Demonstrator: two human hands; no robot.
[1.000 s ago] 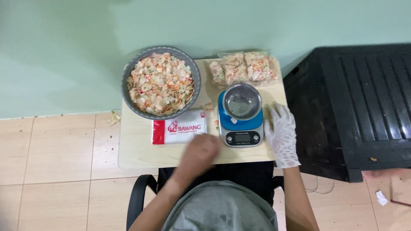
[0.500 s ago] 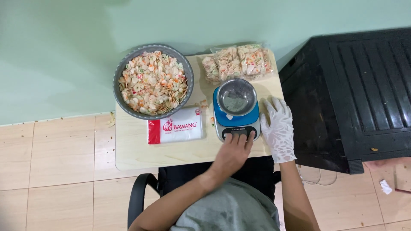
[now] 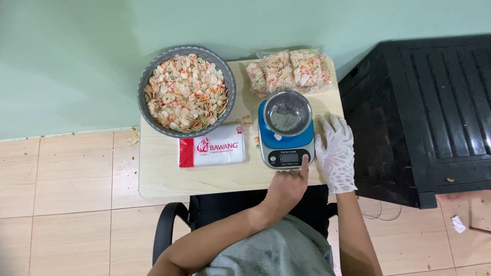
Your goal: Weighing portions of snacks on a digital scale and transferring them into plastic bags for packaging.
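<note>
Pressing of a control on the front panel of the kitchen scale (image 3: 286, 135) is the step in hand. The left hand (image 3: 287, 185) is bare and mostly curled, with one finger extended so that its tip meets the panel at the lower right corner, just beside the lit display; nothing is held in it. The right hand (image 3: 336, 152), in a thin white glove, lies flat and open on the table (image 3: 163, 176), just beside the scale's right edge, gripping nothing.

The scale stands at the right of the table with an empty metal bowl (image 3: 287, 113) on its platform. Whether the fingertip is on a button or only next to it cannot be judged from this height.

For a sound reading, the press is best kept short and light, the bowl is to be left untouched, and the gloved hand is to be kept clear of the platform. The basin of crackers (image 3: 186, 92) and the filled bags (image 3: 289, 71) lie behind.
</note>
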